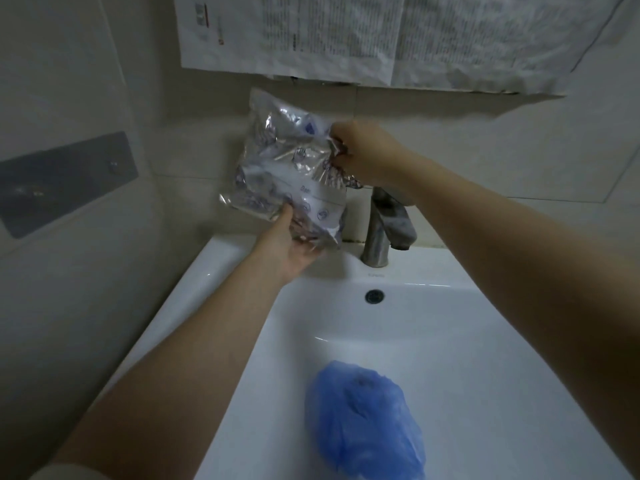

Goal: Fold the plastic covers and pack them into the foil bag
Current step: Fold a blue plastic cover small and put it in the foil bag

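Nearest to the camera, a blue plastic cover (363, 420) lies bunched and not folded in the white sink (485, 341), near its front wall and well apart from both hands. This is the first risk: the basin may be wet, so the cover could carry water into the bag, and loose like this it will probably take too much room.

Farther up, the left hand (294, 244) supports the foil bag (287, 168) from below, with the thumb pressed on the front face and the fingers curled under the lower edge. The bag hangs in the air above the back rim of the sink, just left of the metal tap (384, 226). The right hand (363, 154) is clamped on the upper right edge of the bag, the fingers pinching the crumpled foil.

The foil looks slippery and stiff. If one grip loosens, the bag could drop into the basin. I cannot tell whether its mouth is open, so contents could also spill out.

Behind, printed paper sheets (381, 36) hang on the wall.
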Tool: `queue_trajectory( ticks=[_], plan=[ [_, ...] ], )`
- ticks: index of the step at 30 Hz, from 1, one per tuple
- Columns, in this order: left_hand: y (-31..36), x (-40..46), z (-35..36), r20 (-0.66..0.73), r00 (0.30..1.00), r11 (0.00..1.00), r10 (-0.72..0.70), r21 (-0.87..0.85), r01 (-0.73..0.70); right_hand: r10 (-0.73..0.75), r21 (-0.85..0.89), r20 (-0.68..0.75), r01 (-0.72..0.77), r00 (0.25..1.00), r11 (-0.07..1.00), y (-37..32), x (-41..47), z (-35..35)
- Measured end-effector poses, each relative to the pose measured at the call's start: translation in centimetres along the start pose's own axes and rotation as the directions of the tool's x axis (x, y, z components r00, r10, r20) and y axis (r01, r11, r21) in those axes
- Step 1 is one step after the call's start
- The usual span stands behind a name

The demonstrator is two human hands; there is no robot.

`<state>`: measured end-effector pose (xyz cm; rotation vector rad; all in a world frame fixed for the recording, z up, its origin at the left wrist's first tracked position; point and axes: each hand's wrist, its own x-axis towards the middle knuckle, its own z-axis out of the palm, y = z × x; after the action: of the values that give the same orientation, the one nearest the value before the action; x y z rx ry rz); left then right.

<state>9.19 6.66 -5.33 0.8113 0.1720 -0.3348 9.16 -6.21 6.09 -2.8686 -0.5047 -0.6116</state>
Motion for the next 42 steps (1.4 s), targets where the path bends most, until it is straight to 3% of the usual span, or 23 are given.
queue_trajectory(
  ticks=[3,5,7,9,11,15,18,21,23,28,31,33,37,40,42],
  plan=[
    [-0.9,0.1,0.1,0.083,0.995,0.995,0.059,-0.087,-0.052,0.048,0.050,0.190,-0.058,0.981,0.997,-0.5,-0.5,-0.7],
    [-1.1,0.4,0.1,0.105,0.991,0.993,0.087,-0.090,-0.078,0.064,0.257,0.311,-0.149,0.948,0.955,-0.7,-1.0,-1.2],
    [-1.3,0.4,0.1,0.141,0.986,0.995,0.087,-0.070,-0.077,0.071,0.473,0.407,-0.276,0.911,0.837,-0.8,-1.4,-1.1],
    [-1.4,0.3,0.0,0.141,0.988,0.997,0.069,-0.046,-0.063,0.056,0.533,0.408,-0.287,0.911,0.796,-0.7,-0.9,-0.3],
    [-1.4,0.3,-0.3,0.133,0.991,0.999,0.015,-0.035,-0.011,0.059,0.478,0.364,-0.241,0.929,0.845,-0.5,0.3,0.5],
    [-1.4,0.4,-1.0,0.094,0.989,0.994,-0.111,-0.005,0.112,0.176,0.147,0.349,-0.239,0.920,0.960,0.0,2.2,0.8],
    [-1.4,0.6,-1.5,0.053,0.991,0.992,-0.122,0.040,0.120,0.140,0.082,0.310,-0.173,0.940,0.982,-0.1,2.6,1.2],
    [-1.4,0.8,-1.7,0.050,0.995,0.996,-0.089,0.028,0.087,0.074,-0.074,0.150,-0.063,0.986,0.995,-0.3,3.1,2.3],
    [-1.4,0.9,-1.6,0.052,0.995,0.997,-0.081,0.020,0.080,0.034,-0.035,0.082,-0.031,0.996,0.999,-0.5,3.3,3.0],
    [-1.7,1.4,-1.8,0.041,0.995,0.994,-0.095,0.066,0.092,-0.006,0.228,0.312,-0.068,0.950,0.971,-0.5,3.5,4.2],
    [-1.8,1.7,-2.0,-0.002,0.995,0.983,-0.098,0.157,0.097,0.027,0.214,0.270,-0.087,0.963,0.973,-0.2,3.7,4.2],
    [-1.9,1.6,-2.0,-0.041,0.994,0.943,-0.103,0.314,0.110,0.066,0.160,0.222,-0.103,0.973,0.982,0.4,3.9,4.4],
    [-1.7,1.0,-1.8,-0.111,0.988,0.754,-0.105,0.639,0.152,0.155,0.029,0.087,-0.158,0.984,0.987,1.4,3.6,5.3],
    [-1.2,0.3,-1.9,-0.167,0.976,0.628,-0.138,0.748,0.216,0.160,0.032,0.047,-0.162,0.986,0.986,1.3,2.7,5.3],
    [-1.0,-0.2,-1.9,-0.176,0.978,0.602,-0.113,0.771,0.208,0.151,0.016,0.070,-0.153,0.986,0.988,1.3,2.0,5.2]
  ],
)
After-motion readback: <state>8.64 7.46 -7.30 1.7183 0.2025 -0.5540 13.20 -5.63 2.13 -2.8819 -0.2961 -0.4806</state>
